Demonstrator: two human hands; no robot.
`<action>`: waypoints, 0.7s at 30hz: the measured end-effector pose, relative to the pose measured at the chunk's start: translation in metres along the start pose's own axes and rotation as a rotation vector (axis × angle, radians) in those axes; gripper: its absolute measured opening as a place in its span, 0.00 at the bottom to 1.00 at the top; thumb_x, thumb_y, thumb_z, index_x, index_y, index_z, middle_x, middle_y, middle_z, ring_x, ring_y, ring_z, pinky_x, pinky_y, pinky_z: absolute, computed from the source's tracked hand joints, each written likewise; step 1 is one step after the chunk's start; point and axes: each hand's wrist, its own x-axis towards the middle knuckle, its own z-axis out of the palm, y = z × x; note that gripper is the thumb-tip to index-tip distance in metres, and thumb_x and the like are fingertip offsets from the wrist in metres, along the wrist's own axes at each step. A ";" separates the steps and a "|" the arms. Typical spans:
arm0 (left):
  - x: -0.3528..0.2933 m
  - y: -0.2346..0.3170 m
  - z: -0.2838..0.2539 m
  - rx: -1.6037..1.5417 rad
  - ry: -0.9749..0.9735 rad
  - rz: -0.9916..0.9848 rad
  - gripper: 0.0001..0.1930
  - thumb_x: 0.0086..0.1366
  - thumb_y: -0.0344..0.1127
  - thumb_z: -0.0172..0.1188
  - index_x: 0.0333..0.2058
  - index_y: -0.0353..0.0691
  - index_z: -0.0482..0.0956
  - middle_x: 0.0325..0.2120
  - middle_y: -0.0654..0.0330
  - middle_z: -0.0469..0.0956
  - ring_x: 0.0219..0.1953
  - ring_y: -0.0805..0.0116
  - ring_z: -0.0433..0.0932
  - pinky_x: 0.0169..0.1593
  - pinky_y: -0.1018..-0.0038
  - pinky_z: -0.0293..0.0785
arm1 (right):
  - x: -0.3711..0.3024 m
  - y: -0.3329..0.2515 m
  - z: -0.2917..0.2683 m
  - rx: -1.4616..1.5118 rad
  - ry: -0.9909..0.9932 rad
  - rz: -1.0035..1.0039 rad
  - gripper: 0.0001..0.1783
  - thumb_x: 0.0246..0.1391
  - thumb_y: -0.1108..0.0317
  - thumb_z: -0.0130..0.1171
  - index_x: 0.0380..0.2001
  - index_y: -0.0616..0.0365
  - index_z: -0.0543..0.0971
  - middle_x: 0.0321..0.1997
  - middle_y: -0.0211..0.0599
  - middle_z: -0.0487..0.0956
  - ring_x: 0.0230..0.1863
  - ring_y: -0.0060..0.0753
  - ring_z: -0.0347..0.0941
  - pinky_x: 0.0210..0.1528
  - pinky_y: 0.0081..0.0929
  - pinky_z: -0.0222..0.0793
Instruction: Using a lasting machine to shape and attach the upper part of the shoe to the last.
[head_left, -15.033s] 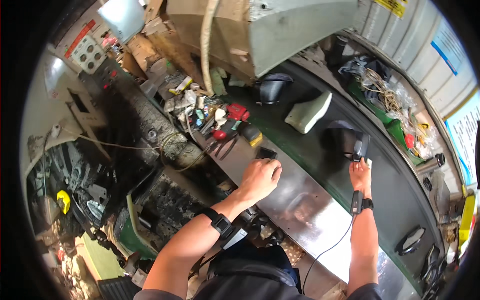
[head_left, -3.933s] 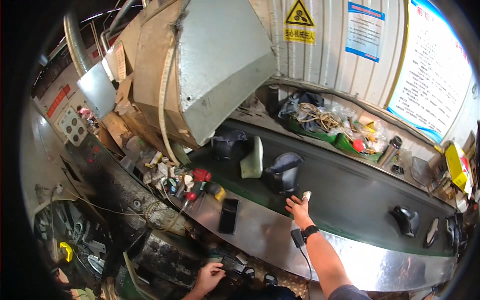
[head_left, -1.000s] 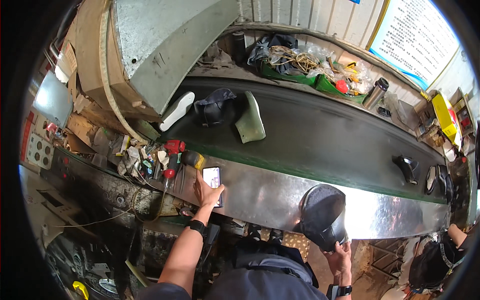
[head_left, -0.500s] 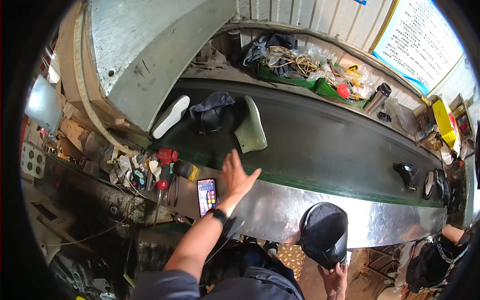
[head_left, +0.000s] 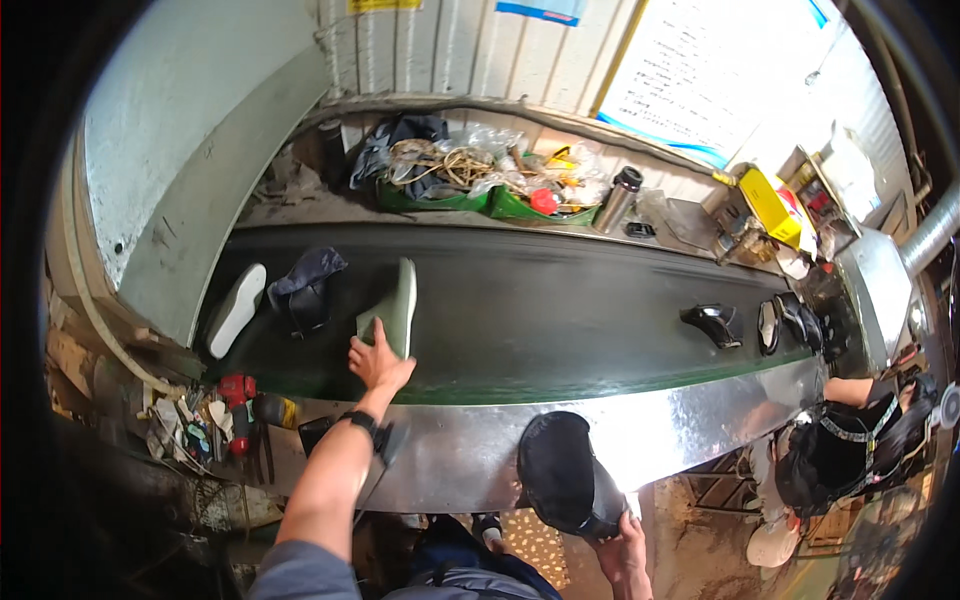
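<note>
On the dark conveyor belt (head_left: 560, 310), a green shoe last (head_left: 399, 310) with a pale sole edge stands on its side. My left hand (head_left: 380, 362), a black band on its wrist, has its fingers and thumb around the last's near end. My right hand (head_left: 622, 550) grips a black boot (head_left: 575, 475) by its lower end, over the front metal edge. The boot's wide opening faces up, showing a dark lining; part of my fingers is hidden behind it. Left of the last lie a dark, crumpled boot upper (head_left: 305, 290) and a white-soled shoe piece (head_left: 238, 310).
Black shoes (head_left: 712, 325) sit at the belt's right end. A red-and-black power tool (head_left: 238, 395) and hand tools lie at front left. Green bins (head_left: 430, 200) of cord and plastic and a steel flask (head_left: 618, 200) line the back ledge. Another person (head_left: 850, 450) is at far right.
My left hand has moved forward from above the metal edge onto the green last. The right hand still holds the black boot. The whole view has shifted toward the right.
</note>
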 end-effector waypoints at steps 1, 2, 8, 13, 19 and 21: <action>-0.018 -0.004 -0.010 0.057 0.064 0.227 0.52 0.42 0.42 0.75 0.69 0.57 0.60 0.66 0.35 0.52 0.65 0.38 0.56 0.67 0.47 0.53 | 0.012 -0.001 -0.008 0.056 -0.037 -0.003 0.24 0.69 0.55 0.51 0.63 0.50 0.66 0.63 0.38 0.73 0.65 0.44 0.67 0.63 0.61 0.64; -0.036 -0.012 -0.023 0.119 0.128 0.448 0.48 0.41 0.39 0.74 0.66 0.53 0.67 0.66 0.36 0.53 0.66 0.38 0.56 0.67 0.47 0.52 | 0.021 0.003 -0.013 0.109 -0.075 0.004 0.23 0.70 0.53 0.50 0.62 0.49 0.67 0.62 0.37 0.74 0.64 0.43 0.68 0.62 0.58 0.64; -0.179 -0.009 -0.091 0.107 0.044 1.197 0.27 0.44 0.41 0.68 0.48 0.46 0.80 0.62 0.45 0.62 0.67 0.43 0.57 0.62 0.44 0.57 | 0.076 0.001 -0.021 0.291 -0.088 0.176 0.22 0.69 0.46 0.50 0.52 0.50 0.78 0.52 0.37 0.80 0.55 0.40 0.73 0.60 0.47 0.68; -0.278 -0.009 -0.031 0.013 0.220 1.508 0.21 0.54 0.42 0.63 0.48 0.64 0.80 0.55 0.64 0.67 0.60 0.65 0.62 0.59 0.59 0.55 | 0.072 -0.018 0.018 0.200 -0.150 0.093 0.24 0.66 0.47 0.54 0.54 0.53 0.77 0.55 0.36 0.79 0.53 0.39 0.74 0.56 0.42 0.69; -0.280 0.009 -0.027 -0.725 -0.470 0.979 0.14 0.67 0.50 0.62 0.33 0.46 0.85 0.41 0.61 0.80 0.48 0.64 0.75 0.54 0.59 0.68 | 0.052 -0.037 0.006 -0.516 -0.184 -0.601 0.12 0.60 0.65 0.63 0.43 0.60 0.81 0.41 0.33 0.83 0.39 0.30 0.77 0.41 0.30 0.71; -0.245 0.018 -0.027 -1.181 -0.725 0.348 0.17 0.69 0.52 0.61 0.35 0.43 0.84 0.38 0.60 0.82 0.45 0.63 0.78 0.52 0.60 0.72 | 0.033 -0.044 -0.007 -1.002 -0.181 -0.790 0.13 0.54 0.69 0.70 0.40 0.65 0.82 0.33 0.34 0.83 0.33 0.23 0.75 0.35 0.26 0.71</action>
